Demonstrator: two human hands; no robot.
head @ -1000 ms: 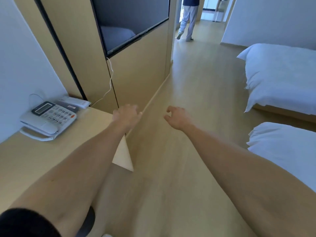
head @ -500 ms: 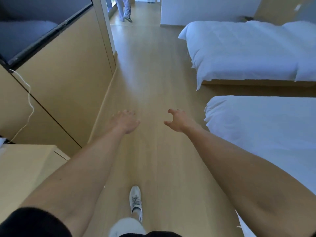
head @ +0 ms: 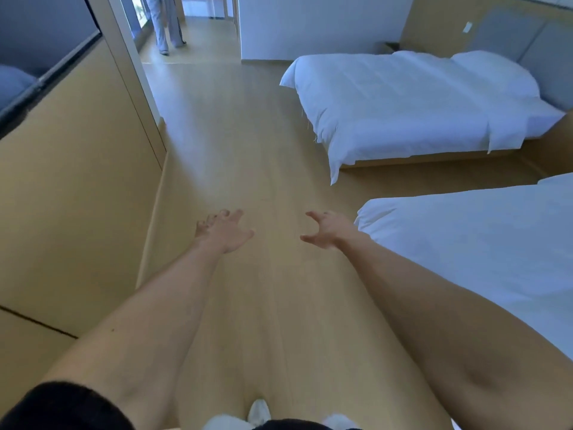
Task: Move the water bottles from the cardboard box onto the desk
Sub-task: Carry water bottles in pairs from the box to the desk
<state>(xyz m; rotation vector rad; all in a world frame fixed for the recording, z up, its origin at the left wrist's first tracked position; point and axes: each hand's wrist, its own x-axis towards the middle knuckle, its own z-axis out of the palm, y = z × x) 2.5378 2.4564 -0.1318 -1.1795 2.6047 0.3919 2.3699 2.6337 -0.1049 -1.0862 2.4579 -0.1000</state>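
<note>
No water bottle, cardboard box or desk shows in the head view. Both my arms stretch forward over the wooden floor (head: 235,156). My left hand (head: 224,232) hangs in the air with fingers spread and loosely bent, holding nothing. My right hand (head: 325,232) is level with it, about a hand's width to the right, fingers apart and slightly hooked, also holding nothing. Neither hand touches anything.
A wooden wall panel (head: 77,197) with a dark screen (head: 37,51) runs along the left. Two white beds stand on the right, one near (head: 480,249) and one farther (head: 403,107). A person's legs (head: 164,26) show in the far doorway. My shoes (head: 259,412) are at the bottom edge.
The view has swung right, away from the desk with the telephone, toward the floor and the beds. Both hands stay stretched forward, their fingers spreading more.
</note>
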